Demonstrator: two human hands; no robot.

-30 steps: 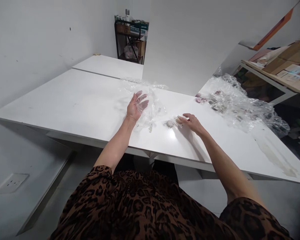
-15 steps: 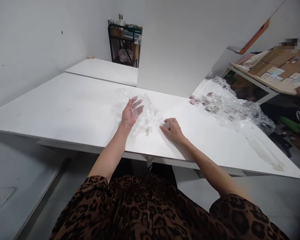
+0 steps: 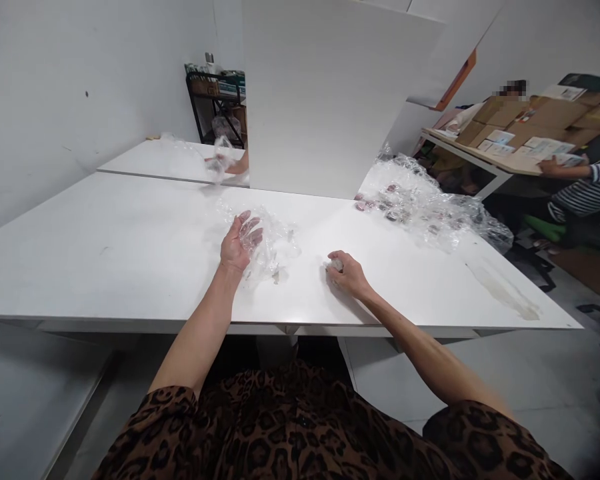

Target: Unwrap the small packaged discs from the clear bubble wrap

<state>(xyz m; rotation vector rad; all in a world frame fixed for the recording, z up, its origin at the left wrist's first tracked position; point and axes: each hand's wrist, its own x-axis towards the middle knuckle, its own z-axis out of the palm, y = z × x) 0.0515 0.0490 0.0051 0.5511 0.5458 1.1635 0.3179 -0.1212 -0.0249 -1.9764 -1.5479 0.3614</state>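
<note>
On the white table, crumpled clear plastic film (image 3: 275,250) lies over the fingers of my left hand (image 3: 237,243). Those fingers are spread and bent a little, and they show through the film; I cannot tell whether they are inside a bag. To the right, apart from the film, my right hand (image 3: 350,273) is low over the table. Its thumb and fingers are closed around a small whitish, see-through lump (image 3: 337,265), whose kind I cannot make out.
A tall white panel (image 3: 320,100) stands at the table's (image 3: 105,267) far edge. At back right lies a heap of clear plastic packets (image 3: 420,203). Beyond the panel, another person's hand (image 3: 235,163) holds clear plastic. A person in striped sleeves sits right, by cardboard boxes (image 3: 545,120).
My view has shifted. My right hand has drawn away from the film with the lump. Another person's hand with clear plastic has come into view beside the panel.
</note>
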